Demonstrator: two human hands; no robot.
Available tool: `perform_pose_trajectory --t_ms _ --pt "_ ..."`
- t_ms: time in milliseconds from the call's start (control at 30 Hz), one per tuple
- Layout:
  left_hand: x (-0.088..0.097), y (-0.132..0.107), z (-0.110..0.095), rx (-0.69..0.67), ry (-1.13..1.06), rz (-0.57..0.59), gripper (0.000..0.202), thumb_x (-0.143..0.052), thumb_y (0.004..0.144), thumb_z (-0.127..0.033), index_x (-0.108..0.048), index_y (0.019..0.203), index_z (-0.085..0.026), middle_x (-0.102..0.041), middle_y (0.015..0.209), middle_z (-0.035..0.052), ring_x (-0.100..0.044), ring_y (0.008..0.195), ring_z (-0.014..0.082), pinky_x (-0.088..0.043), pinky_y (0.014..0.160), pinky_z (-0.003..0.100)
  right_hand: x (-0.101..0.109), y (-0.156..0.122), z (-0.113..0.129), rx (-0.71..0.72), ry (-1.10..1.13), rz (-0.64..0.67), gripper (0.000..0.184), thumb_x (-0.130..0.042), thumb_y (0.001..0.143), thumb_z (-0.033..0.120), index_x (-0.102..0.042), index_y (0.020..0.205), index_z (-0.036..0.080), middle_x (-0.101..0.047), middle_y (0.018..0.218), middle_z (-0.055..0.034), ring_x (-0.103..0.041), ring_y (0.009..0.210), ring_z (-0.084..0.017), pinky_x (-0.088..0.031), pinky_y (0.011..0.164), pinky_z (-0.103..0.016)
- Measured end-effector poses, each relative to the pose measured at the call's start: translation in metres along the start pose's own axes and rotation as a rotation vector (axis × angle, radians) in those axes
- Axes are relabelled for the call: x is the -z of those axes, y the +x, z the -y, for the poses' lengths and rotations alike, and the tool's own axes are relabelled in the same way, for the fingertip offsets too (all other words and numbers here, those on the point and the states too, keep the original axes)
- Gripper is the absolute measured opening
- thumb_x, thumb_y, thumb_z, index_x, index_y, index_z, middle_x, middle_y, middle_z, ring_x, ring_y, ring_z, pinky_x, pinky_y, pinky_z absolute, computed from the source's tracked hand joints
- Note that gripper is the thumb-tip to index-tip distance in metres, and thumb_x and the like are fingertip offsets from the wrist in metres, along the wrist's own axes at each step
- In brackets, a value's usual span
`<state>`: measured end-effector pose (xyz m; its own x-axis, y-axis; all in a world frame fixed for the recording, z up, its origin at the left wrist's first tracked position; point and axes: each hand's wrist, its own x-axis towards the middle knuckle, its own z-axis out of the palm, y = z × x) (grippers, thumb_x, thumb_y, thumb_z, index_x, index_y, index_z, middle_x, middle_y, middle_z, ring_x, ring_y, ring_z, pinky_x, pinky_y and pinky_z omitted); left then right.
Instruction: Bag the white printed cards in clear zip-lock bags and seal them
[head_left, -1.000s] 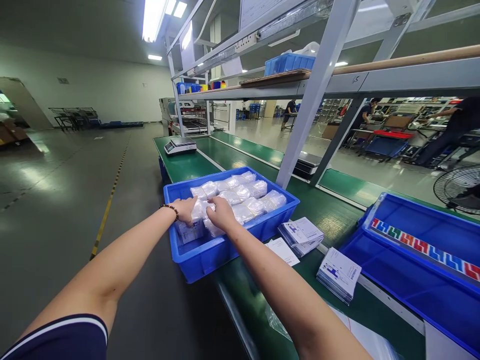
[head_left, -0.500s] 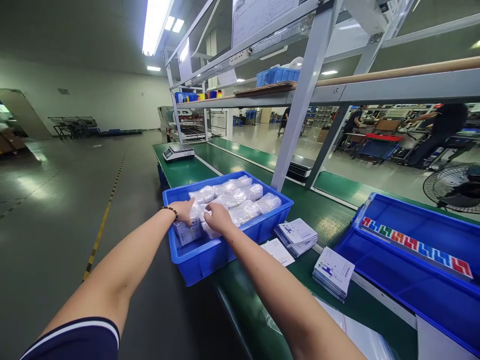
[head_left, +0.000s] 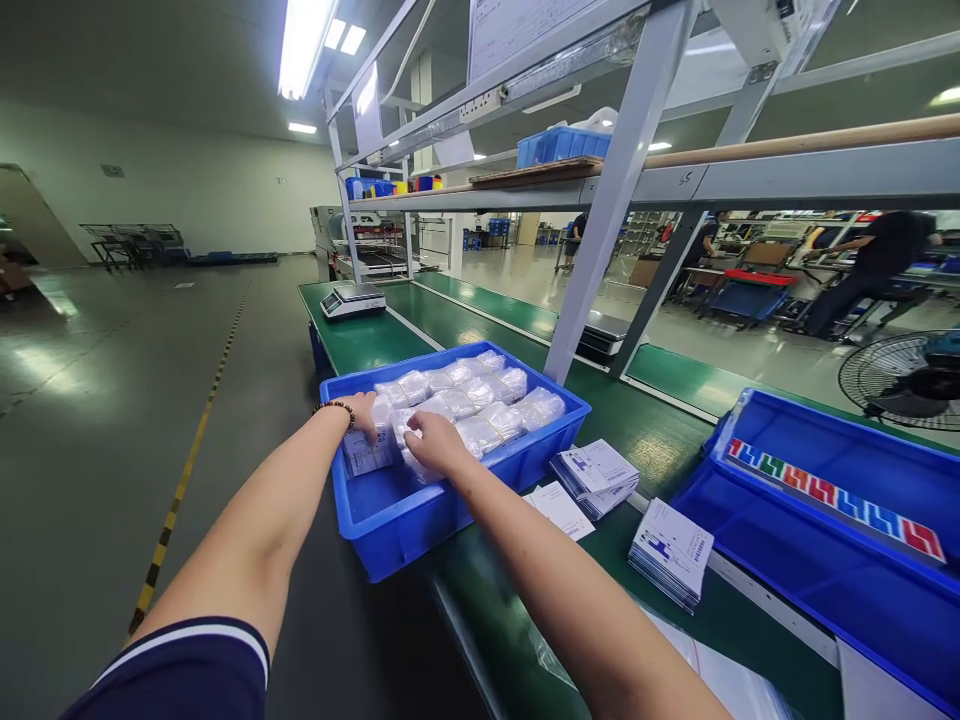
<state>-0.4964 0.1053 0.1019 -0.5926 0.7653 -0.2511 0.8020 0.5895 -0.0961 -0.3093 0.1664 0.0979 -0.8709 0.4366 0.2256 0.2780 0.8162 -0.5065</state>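
Note:
A blue plastic bin (head_left: 397,520) sits at the near end of a green conveyor table and holds several clear bagged packets (head_left: 480,400) in rows. My left hand (head_left: 361,412), with a bead bracelet at the wrist, curls over a packet with a printed label (head_left: 364,455) at the bin's left side. My right hand (head_left: 431,440) grips the neighbouring packets at the front of the rows, fingers bent down onto them. Both hands are inside the bin, close together.
Stacks of printed white cards (head_left: 600,470) (head_left: 671,552) lie right of the bin. A large blue tray (head_left: 825,540) with a coloured strip stands at the right. A scale (head_left: 352,298) sits farther along the belt. A metal frame post (head_left: 600,230) rises behind the bin. People work in the background.
The view has shifted slightly. Both hands stay in the bin on the front packets; the left hand has edged a little leftward and farther in, the right hand barely moved.

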Motion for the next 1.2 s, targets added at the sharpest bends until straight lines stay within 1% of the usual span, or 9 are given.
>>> perform_pose_trajectory --t_ms 167,333,433,567,733,867,1000,1100,1200 --pt "-0.007 0.002 -0.004 0.029 -0.016 0.020 0.094 -0.074 0.041 -0.051 -0.042 0.123 -0.016 -0.055 0.119 0.0184 -0.056 0.105 0.0335 -0.048 0.080 0.038 -0.003 0.003 -0.002 0.015 0.005 0.011 0.025 -0.050 0.079 0.023 -0.061 0.099 0.015 -0.067 0.100 -0.0084 -0.060 0.093 -0.020 -0.043 0.076 -0.027" --pt "-0.013 0.002 -0.001 -0.023 -0.026 0.012 0.104 -0.075 0.038 -0.049 -0.033 0.129 -0.022 -0.050 0.127 0.0139 -0.050 0.112 0.0310 -0.043 0.089 0.036 -0.008 0.006 -0.004 0.027 0.012 0.032 0.024 -0.051 0.077 0.023 -0.062 0.097 0.014 -0.068 0.097 -0.0095 -0.062 0.089 -0.021 -0.043 0.072 -0.027" --pt "-0.011 0.002 0.000 -0.022 -0.019 -0.014 0.109 -0.076 0.037 -0.051 -0.031 0.131 -0.021 -0.045 0.132 0.0156 -0.043 0.119 0.0355 -0.036 0.095 0.043 -0.008 0.005 -0.004 0.033 0.013 0.022 0.023 -0.052 0.076 0.023 -0.063 0.094 0.015 -0.068 0.094 -0.0090 -0.062 0.086 -0.021 -0.043 0.070 -0.027" --pt "-0.009 -0.001 -0.002 0.014 -0.006 -0.054 0.118 -0.077 0.035 -0.053 -0.024 0.135 -0.020 -0.038 0.136 0.0197 -0.033 0.124 0.0417 -0.028 0.098 0.053 -0.005 0.004 -0.001 0.038 0.019 -0.045 0.021 -0.051 0.077 0.021 -0.063 0.093 0.015 -0.068 0.093 -0.0091 -0.061 0.087 -0.021 -0.044 0.073 -0.029" --pt "-0.013 -0.009 -0.002 0.013 -0.034 -0.049 0.126 -0.073 0.038 -0.060 -0.013 0.140 -0.016 -0.038 0.135 0.0234 -0.041 0.119 0.0407 -0.037 0.093 0.046 0.005 -0.010 0.005 0.097 0.043 -0.230 0.029 -0.042 0.079 0.011 -0.056 0.104 0.014 -0.061 0.108 -0.0104 -0.050 0.105 -0.020 -0.038 0.091 -0.032" --pt "-0.013 -0.010 -0.002 -0.004 -0.058 -0.049 0.124 -0.075 0.042 -0.057 -0.013 0.139 -0.012 -0.040 0.133 0.0255 -0.043 0.117 0.0417 -0.039 0.090 0.044 0.010 -0.064 0.004 0.404 0.128 -0.419 0.032 -0.043 0.073 0.010 -0.053 0.103 0.016 -0.059 0.104 -0.0111 -0.050 0.100 -0.022 -0.040 0.089 -0.040" --pt "-0.014 -0.005 -0.001 -0.027 -0.078 -0.038 0.120 -0.078 0.040 -0.050 -0.020 0.137 -0.011 -0.043 0.130 0.0258 -0.047 0.114 0.0400 -0.041 0.089 0.042 0.016 -0.156 -0.001 0.622 0.089 -0.311 0.042 -0.044 0.070 0.010 -0.046 0.110 0.021 -0.059 0.104 -0.0105 -0.053 0.098 -0.022 -0.044 0.084 -0.040" --pt "-0.013 -0.003 -0.001 -0.078 -0.078 -0.058 0.109 -0.075 0.049 -0.048 -0.022 0.135 -0.006 -0.044 0.130 0.0243 -0.047 0.116 0.0344 -0.041 0.090 0.038 0.023 -0.228 -0.012 0.604 -0.016 -0.130 0.041 -0.044 0.072 0.012 -0.044 0.112 0.022 -0.064 0.097 -0.0104 -0.058 0.084 -0.021 -0.049 0.071 -0.034" --pt "-0.010 -0.008 -0.003 -0.104 -0.051 -0.108 0.093 -0.069 0.057 -0.049 -0.029 0.130 -0.005 -0.050 0.126 0.0220 -0.049 0.114 0.0318 -0.042 0.090 0.037 0.031 -0.291 -0.031 0.437 -0.090 -0.174 0.039 -0.041 0.076 0.008 -0.043 0.111 0.025 -0.066 0.083 -0.0080 -0.059 0.064 -0.018 -0.048 0.054 -0.030"
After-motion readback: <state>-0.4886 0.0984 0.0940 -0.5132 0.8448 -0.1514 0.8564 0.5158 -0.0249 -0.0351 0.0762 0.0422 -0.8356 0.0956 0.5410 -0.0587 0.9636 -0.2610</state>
